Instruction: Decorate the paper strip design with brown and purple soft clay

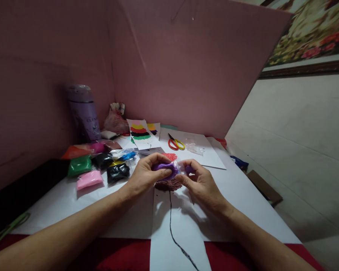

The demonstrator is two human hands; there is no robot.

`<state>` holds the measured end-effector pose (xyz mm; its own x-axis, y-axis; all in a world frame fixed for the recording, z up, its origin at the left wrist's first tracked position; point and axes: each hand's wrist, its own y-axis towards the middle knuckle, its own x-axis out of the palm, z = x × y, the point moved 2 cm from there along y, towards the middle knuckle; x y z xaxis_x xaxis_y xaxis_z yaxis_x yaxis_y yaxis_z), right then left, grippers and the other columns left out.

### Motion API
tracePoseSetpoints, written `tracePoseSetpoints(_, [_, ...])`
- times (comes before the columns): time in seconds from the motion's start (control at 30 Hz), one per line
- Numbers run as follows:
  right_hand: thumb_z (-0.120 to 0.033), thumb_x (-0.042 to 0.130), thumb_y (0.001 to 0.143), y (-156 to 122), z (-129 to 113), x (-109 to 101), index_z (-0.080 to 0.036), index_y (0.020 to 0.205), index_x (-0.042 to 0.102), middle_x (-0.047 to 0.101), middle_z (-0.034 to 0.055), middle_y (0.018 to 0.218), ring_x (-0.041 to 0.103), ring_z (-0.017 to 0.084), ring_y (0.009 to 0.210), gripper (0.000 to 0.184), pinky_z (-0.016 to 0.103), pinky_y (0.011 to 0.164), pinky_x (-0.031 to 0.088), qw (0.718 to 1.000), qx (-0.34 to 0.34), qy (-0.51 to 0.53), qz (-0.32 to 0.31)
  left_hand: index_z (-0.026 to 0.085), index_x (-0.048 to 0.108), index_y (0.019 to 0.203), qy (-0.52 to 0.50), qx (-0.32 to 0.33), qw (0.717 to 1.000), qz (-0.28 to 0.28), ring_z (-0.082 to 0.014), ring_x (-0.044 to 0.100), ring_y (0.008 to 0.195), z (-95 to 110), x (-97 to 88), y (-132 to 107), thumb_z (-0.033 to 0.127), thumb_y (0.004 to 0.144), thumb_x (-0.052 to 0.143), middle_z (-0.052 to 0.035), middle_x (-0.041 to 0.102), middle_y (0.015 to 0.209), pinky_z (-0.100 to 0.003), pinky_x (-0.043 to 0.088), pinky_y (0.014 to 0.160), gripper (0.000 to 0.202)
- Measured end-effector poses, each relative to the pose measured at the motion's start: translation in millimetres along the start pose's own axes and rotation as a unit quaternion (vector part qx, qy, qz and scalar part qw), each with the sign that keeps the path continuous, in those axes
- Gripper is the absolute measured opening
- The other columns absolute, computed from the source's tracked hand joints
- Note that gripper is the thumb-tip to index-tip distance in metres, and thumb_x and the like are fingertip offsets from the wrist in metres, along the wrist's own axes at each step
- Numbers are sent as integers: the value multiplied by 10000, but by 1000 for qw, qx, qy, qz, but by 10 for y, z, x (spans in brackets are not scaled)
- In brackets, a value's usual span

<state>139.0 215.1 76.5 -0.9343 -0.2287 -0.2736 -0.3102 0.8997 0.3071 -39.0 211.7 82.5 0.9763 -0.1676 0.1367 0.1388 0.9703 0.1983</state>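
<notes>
My left hand (147, 171) is closed around a clear plastic packet of purple modelling clay (165, 169), thumb pressed on its front. At the packet's right end, my right hand (200, 180) pinches the clear wrapper between thumb and fingers, and a bit of purple shows beside those fingers. Below both hands lies a white sheet (169, 233) with a thin black wavy line running down it. Brown ridged clay (168, 184) covers part of that sheet just under the packet. Red ridged clay (171, 156) peeks out behind the packet; the hands hide what lies between.
Several clay packets, including green (79, 165), pink (89, 180) and black (118, 172), lie left of my hands. Scissors (176, 143) with red and yellow handles rest on white board at the back. A purple bottle (84, 113) and a coloured sample sheet (141, 133) stand farther back.
</notes>
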Motion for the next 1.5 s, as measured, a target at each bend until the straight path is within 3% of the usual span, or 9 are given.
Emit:
tracePoseSetpoints(0.1, [-350, 677, 831, -8, -25, 15, -204, 897, 619, 577, -17, 725, 549, 128, 635, 170, 254, 592, 466, 1000, -18, 25, -3, 131, 634, 823, -12, -9, 1000, -9, -107, 583, 690, 10, 34, -29, 186, 631, 790, 2, 639, 753, -217, 474, 650, 253])
tracePoseSetpoints(0.23, [-325, 679, 830, -1, -57, 4, -199, 864, 641, 553, -50, 605, 505, 99, 519, 136, 231, 516, 439, 999, -14, 46, 14, 136, 621, 879, -53, -35, 997, -36, -123, 613, 686, 21, 67, -52, 200, 613, 813, -7, 654, 783, -242, 495, 652, 334])
tracePoseSetpoints(0.33, [-315, 688, 823, -6, -58, 13, -191, 857, 652, 603, -30, 650, 554, 111, 552, 133, 245, 546, 469, 999, -21, 42, 3, 141, 619, 938, -66, -63, 994, -66, -149, 640, 700, 26, 90, -66, 264, 629, 818, -32, 674, 828, -277, 509, 665, 388])
tracePoseSetpoints(0.53, [-299, 666, 847, -31, -29, 47, -200, 901, 638, 670, -2, 745, 658, 147, 665, 116, 287, 646, 534, 996, -21, 70, -42, 107, 641, 820, -19, -75, 995, -68, -117, 597, 631, 13, 72, -57, 340, 657, 803, -37, 663, 729, -224, 455, 589, 326])
tracePoseSetpoints(0.83, [-272, 661, 840, -20, -87, 14, -190, 907, 663, 595, -31, 620, 530, 94, 490, 106, 229, 466, 437, 1000, -28, 8, -7, 126, 613, 807, -43, -52, 997, -38, -105, 586, 592, 30, 80, -42, 303, 680, 789, -9, 652, 696, -205, 444, 547, 280])
tracePoseSetpoints(1.07, [-258, 630, 858, -50, -97, 27, -195, 898, 658, 621, -9, 693, 528, 95, 514, 79, 224, 454, 420, 999, -40, 19, -8, 115, 665, 852, -43, -101, 989, -97, -124, 612, 657, 62, 121, -72, 279, 661, 801, -36, 675, 746, -237, 463, 631, 287])
tracePoseSetpoints(1.2, [-253, 636, 847, -64, -104, 30, -213, 981, 619, 597, -16, 697, 536, 109, 542, 141, 232, 467, 431, 999, -51, 3, 4, 119, 681, 848, -25, -98, 984, -144, -129, 603, 674, 54, 135, -73, 282, 649, 811, -41, 668, 748, -243, 452, 645, 288])
tracePoseSetpoints(1.4, [-260, 703, 795, -60, -173, -33, -234, 889, 658, 548, -18, 725, 512, 127, 609, 107, 282, 565, 449, 994, -92, -41, 48, 111, 677, 831, -30, -92, 986, -139, -110, 578, 610, 64, 138, -67, 299, 674, 793, -49, 664, 712, -219, 434, 588, 270])
tracePoseSetpoints(1.5, [-252, 706, 798, -53, -194, -40, -230, 861, 679, 536, -17, 737, 500, 123, 617, 72, 283, 568, 436, 993, -106, -43, 23, 112, 672, 809, -21, -84, 986, -140, -100, 563, 593, 66, 127, -62, 275, 677, 784, -37, 654, 684, -209, 427, 575, 238])
